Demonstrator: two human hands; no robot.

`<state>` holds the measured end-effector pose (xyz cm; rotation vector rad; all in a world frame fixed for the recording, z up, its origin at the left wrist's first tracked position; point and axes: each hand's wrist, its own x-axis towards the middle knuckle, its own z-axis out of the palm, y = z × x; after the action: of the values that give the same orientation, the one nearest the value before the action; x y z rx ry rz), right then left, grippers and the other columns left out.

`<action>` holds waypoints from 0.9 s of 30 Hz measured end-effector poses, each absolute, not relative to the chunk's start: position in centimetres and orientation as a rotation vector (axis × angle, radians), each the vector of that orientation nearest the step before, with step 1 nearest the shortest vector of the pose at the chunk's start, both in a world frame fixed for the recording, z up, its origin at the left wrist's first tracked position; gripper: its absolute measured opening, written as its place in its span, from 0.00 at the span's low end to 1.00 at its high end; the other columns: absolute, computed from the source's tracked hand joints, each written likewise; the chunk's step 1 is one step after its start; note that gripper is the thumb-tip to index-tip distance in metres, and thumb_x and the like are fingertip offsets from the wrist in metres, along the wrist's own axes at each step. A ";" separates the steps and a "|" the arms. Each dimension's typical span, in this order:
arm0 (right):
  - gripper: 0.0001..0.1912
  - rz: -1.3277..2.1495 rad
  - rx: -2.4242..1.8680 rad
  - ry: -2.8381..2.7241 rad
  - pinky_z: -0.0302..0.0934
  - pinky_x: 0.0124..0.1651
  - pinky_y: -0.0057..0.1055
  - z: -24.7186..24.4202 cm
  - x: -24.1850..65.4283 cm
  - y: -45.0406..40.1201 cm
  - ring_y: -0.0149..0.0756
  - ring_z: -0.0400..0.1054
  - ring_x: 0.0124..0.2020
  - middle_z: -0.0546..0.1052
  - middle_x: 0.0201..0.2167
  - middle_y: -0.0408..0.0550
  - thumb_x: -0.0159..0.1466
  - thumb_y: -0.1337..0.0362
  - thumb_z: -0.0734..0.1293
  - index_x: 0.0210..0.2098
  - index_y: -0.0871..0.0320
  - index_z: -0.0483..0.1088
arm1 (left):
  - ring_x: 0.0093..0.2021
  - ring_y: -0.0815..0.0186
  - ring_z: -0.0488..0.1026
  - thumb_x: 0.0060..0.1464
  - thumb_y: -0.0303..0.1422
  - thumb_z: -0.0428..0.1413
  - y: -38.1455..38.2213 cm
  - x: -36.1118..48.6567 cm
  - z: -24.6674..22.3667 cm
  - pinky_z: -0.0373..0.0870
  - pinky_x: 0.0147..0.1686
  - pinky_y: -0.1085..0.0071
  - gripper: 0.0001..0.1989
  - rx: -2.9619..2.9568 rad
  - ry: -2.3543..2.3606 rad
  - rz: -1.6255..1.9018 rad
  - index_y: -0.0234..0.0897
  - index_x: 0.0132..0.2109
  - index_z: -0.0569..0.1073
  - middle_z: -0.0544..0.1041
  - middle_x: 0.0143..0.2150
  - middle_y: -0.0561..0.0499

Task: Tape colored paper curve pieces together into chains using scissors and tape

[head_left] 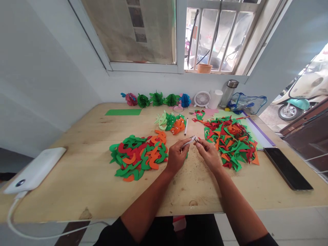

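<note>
**A close pinch at mid-table**

The left hand (176,155) and the right hand (208,153) meet above the near middle of a pale wooden table (84,201), wrists raised and forearms angled inward. Between them sits a small white paper strip (188,142). The left fingers are pressed together, pinching its near end, while the right thumb and forefinger pinch close to its far tip. A tiny dark-tipped detail at that tip is too small to identify.

Just left of the left hand lies a heap of curved green, red and orange paper cutouts (138,157). To the right of the right hand is a larger heap of angular paper scraps (230,143) in the same colours. Farther off, between the two heaps, sit a smaller cluster of cutouts (170,122) and a white marker (186,126).

Along the far edge stands a row of honeycomb paper balls (156,99), with a green paper sheet (123,112) to their left. To their right are a small white fan (202,99), a steel-capped bottle (228,93) and a clear zip pouch (247,103). A black smartphone (287,169) lies near the right edge, and a white power bank (34,169) lies at the left.
</note>
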<state>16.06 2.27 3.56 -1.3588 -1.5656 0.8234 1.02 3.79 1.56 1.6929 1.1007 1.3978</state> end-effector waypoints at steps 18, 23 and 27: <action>0.20 0.896 -1.362 -1.490 0.44 0.22 0.26 3.4 16.2 2.4 0.26 0.49 0.19 0.55 0.17 0.38 0.60 0.48 0.60 0.28 0.60 0.70 | 0.26 0.74 0.66 0.55 0.34 0.52 3.5 1.0 2.0 0.64 0.27 0.78 0.15 1.661 1.098 1.433 0.37 0.47 0.76 0.77 0.34 0.50; 0.20 0.942 -1.337 -1.476 0.45 0.22 0.26 3.4 16.2 2.4 0.26 0.49 0.19 0.55 0.17 0.38 0.60 0.48 0.60 0.28 0.60 0.69 | 0.26 0.73 0.66 0.54 0.34 0.52 3.5 1.0 2.0 0.64 0.26 0.78 0.15 1.650 1.082 1.419 0.37 0.47 0.76 0.76 0.32 0.50; 0.20 0.966 -1.322 -1.464 0.44 0.22 0.26 3.6 16.1 2.3 0.26 0.49 0.19 0.55 0.17 0.38 0.60 0.48 0.60 0.28 0.60 0.69 | 0.25 0.73 0.67 0.54 0.34 0.53 3.6 1.0 2.0 0.64 0.25 0.78 0.15 1.630 1.084 1.421 0.37 0.46 0.77 0.76 0.33 0.50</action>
<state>16.11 2.27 3.64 -1.3221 -1.4643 0.9659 1.00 3.56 1.96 1.6302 1.0839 1.4208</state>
